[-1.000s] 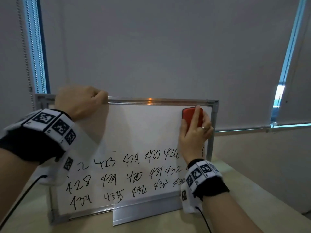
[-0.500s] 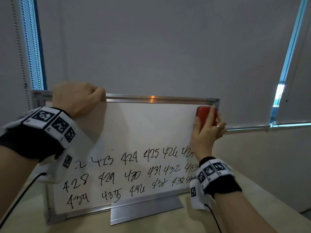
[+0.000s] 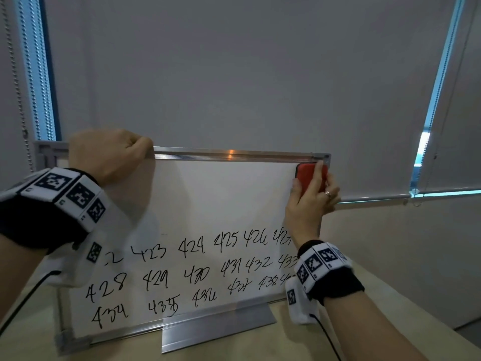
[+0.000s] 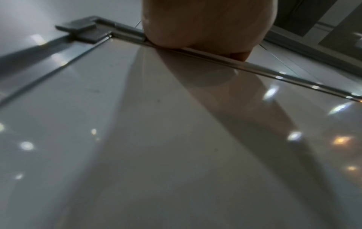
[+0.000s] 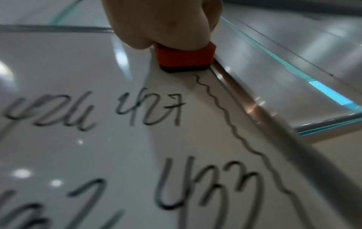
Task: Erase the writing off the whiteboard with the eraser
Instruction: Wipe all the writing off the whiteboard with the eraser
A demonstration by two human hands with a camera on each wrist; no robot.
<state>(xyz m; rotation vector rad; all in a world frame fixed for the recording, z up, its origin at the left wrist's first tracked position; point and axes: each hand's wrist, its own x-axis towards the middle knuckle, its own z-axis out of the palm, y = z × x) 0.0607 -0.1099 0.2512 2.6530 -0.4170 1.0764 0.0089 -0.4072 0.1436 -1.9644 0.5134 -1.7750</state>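
Note:
A small whiteboard (image 3: 221, 199) in a metal frame stands upright on a metal foot (image 3: 216, 327). Its upper half is blank; three rows of black handwritten numbers (image 3: 182, 274) fill the lower half. My left hand (image 3: 109, 155) grips the top frame edge near the left corner, also seen as my left hand (image 4: 205, 24) curled over the rail. My right hand (image 3: 312, 199) holds the red eraser (image 3: 307, 177) pressed flat on the board in its top right corner. In the right wrist view the red eraser (image 5: 186, 57) sits against the right frame, above a wavy black line (image 5: 231, 124).
The board stands on a beige table (image 3: 377, 303) in front of grey roller blinds (image 3: 247, 74). A bead chain (image 3: 15, 82) hangs at the far left. A blind's bottom rail (image 3: 377, 198) runs just right of the board's top corner.
My right hand has slid the eraser to the right along the top of the board, from short of the corner into the top right corner. The left hand has kept its grip.

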